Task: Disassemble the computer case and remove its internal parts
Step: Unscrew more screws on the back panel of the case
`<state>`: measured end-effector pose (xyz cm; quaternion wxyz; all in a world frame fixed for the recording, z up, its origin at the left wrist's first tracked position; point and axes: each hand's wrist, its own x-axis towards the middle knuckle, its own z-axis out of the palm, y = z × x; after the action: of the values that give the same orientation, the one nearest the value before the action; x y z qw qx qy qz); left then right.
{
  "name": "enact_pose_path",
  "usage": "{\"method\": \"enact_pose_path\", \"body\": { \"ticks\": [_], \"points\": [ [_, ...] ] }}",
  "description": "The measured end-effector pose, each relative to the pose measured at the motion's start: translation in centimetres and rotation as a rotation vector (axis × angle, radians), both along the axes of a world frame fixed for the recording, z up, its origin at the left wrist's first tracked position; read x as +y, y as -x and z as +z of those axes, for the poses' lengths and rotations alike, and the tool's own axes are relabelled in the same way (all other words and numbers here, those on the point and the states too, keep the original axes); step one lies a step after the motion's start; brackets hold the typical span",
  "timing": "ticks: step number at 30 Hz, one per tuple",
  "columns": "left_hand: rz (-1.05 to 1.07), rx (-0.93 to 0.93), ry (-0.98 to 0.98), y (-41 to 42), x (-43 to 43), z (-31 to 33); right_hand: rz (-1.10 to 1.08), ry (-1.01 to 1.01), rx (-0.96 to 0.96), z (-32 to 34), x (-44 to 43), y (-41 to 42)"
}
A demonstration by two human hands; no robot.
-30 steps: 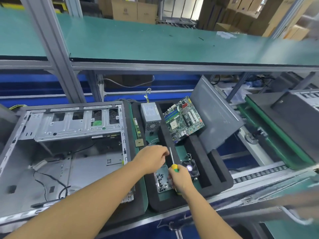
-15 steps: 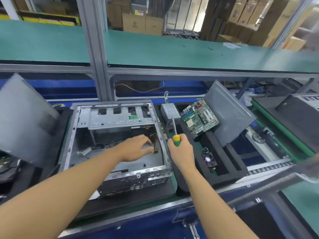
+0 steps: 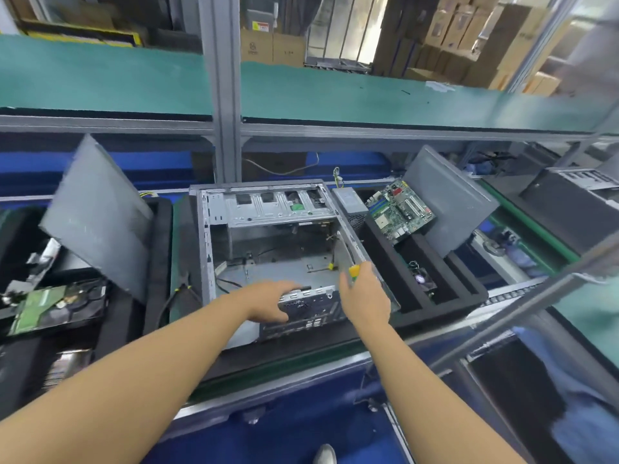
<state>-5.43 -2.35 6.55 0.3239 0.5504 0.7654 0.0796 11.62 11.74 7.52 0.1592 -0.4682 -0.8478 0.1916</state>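
An open grey computer case [image 3: 214, 249] lies on the conveyor in front of me, mostly hollow, with loose cables on its floor. My left hand [image 3: 269, 301] lies over the case's near rear panel, fingers spread on the metal edge. My right hand [image 3: 363, 296] grips a screwdriver [image 3: 350, 259] with a yellow and green handle; its shaft points up over the case's right wall. A green motherboard [image 3: 400, 209], a grey power supply [image 3: 350, 200] and a small fan [image 3: 420, 277] sit in the black foam tray [image 3: 469, 289] on the right.
A grey side panel [image 3: 449, 199] leans at the foam tray's right. Another panel [image 3: 97, 216] leans on the left above a black tray holding a green-labelled drive [image 3: 40, 306]. A green shelf [image 3: 335, 95] spans above. More dark cases [image 3: 569, 202] stand far right.
The view swung left from the foam tray to the case. My left hand drew back from inside the case to its near rear panel. My right hand carried the screwdriver over the case's right wall.
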Motion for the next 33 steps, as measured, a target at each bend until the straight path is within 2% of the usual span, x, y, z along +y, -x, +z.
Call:
{"method": "enact_pose_path", "body": {
  "ticks": [5,8,11,13,16,22,26,31,33],
  "points": [
    [-0.017,0.041,-0.020,-0.9,1.7,0.8,-0.009,0.430,0.304,-1.6,-3.6,-2.8],
    [-0.007,0.126,-0.061,-1.6,1.9,0.1,0.026,0.650,0.515,-3.5,-4.9,-4.3],
    [-0.012,0.179,-0.087,-1.4,2.0,-0.6,0.015,0.739,0.650,-5.7,-6.7,-5.8],
    [-0.014,0.169,-0.089,-1.4,2.0,-0.7,-0.037,0.754,0.667,-7.2,-7.5,-6.7],
    [0.005,0.176,-0.114,-1.6,2.0,-0.8,-0.055,0.755,0.584,-8.6,-8.1,-7.6],
    [0.017,0.180,-0.199,-1.5,1.7,-0.8,0.028,0.835,0.221,-8.5,-7.5,-7.7],
    [0.015,0.198,-0.183,-1.3,1.8,-1.2,0.060,0.761,0.098,-8.4,-7.5,-6.6],
    [0.025,0.220,-0.179,-1.1,1.9,-1.3,0.155,0.528,-0.122,-8.6,-8.5,-5.8],
    [0.028,0.230,-0.177,-1.1,1.9,-1.5,0.166,0.476,-0.134,-8.7,-8.6,-5.9]
  ]
}}
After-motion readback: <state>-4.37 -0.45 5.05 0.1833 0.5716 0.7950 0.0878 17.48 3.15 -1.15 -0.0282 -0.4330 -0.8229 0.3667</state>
